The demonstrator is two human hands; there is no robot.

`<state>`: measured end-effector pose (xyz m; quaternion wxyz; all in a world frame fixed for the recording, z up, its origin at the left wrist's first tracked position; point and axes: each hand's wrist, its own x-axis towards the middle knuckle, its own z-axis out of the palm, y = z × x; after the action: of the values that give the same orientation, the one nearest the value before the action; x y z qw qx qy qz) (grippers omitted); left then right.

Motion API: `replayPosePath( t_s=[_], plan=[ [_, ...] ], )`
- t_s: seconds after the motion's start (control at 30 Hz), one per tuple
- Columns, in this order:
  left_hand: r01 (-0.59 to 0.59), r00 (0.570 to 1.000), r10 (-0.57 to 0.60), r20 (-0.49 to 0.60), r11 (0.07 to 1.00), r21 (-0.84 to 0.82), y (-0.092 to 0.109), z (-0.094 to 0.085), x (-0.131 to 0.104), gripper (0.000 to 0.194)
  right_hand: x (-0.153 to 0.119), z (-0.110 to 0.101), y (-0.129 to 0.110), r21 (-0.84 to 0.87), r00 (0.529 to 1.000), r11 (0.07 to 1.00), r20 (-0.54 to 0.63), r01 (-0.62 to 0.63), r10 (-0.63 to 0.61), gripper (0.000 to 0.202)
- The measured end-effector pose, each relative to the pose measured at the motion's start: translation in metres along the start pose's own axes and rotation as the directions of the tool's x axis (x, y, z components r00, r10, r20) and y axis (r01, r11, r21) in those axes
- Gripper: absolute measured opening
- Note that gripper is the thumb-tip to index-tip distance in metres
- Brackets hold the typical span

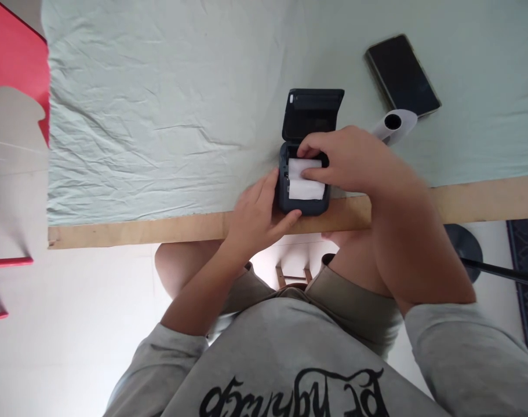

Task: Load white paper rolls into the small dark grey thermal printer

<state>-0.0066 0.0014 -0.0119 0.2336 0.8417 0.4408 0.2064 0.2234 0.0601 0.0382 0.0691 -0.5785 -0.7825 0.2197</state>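
Note:
A small dark blue device (pixel 305 207) lies at the table's front edge with its black lid (pixel 312 114) swung open to the far side. Inside it sits a white paper roll (pixel 306 189). My left hand (pixel 260 211) rests against the device's left side and near corner, thumb and fingers apart. My right hand (pixel 339 159) reaches in from the right, with one fingertip on the paper and another at the upper part of the compartment. Its remaining fingers are partly hidden.
A black phone-like object (pixel 403 75) lies at the back right. Beside my right forearm is a white roll (pixel 403 123) with a dark core. A pale green cloth (pixel 168 116) covers the table behind its wooden edge (pixel 137 234). A red chair (pixel 11 52) stands at the left.

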Motion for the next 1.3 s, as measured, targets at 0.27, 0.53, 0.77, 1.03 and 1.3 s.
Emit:
replayPosePath(
  t_s=[0.27,0.53,0.77,1.03,1.3],
  plan=[
    [0.015,1.000,-0.015,0.009,1.000,0.011,0.001,0.000,0.000,0.081,-0.002,-0.009,-0.004,0.058,0.997,0.996,-0.030,0.066,-0.064,0.037],
    [0.020,1.000,-0.020,0.013,1.000,-0.002,0.002,-0.001,0.002,0.078,-0.027,-0.018,0.006,0.814,0.888,0.547,-0.385,0.198,0.252,0.031],
    [0.023,1.000,-0.023,0.020,1.000,-0.004,0.001,-0.001,0.002,0.078,-0.034,0.014,0.026,0.862,0.792,0.457,-0.431,0.220,0.432,0.034],
    [0.063,0.998,-0.063,0.017,0.998,0.009,0.004,-0.001,0.004,0.077,-0.048,0.031,0.029,0.369,0.882,0.923,-0.394,-0.107,0.260,0.027],
    [0.079,0.997,-0.079,0.015,0.997,0.001,0.004,-0.001,0.006,0.078,-0.050,0.041,0.045,0.163,0.873,0.984,-0.466,-0.075,0.143,0.028]
  ],
)
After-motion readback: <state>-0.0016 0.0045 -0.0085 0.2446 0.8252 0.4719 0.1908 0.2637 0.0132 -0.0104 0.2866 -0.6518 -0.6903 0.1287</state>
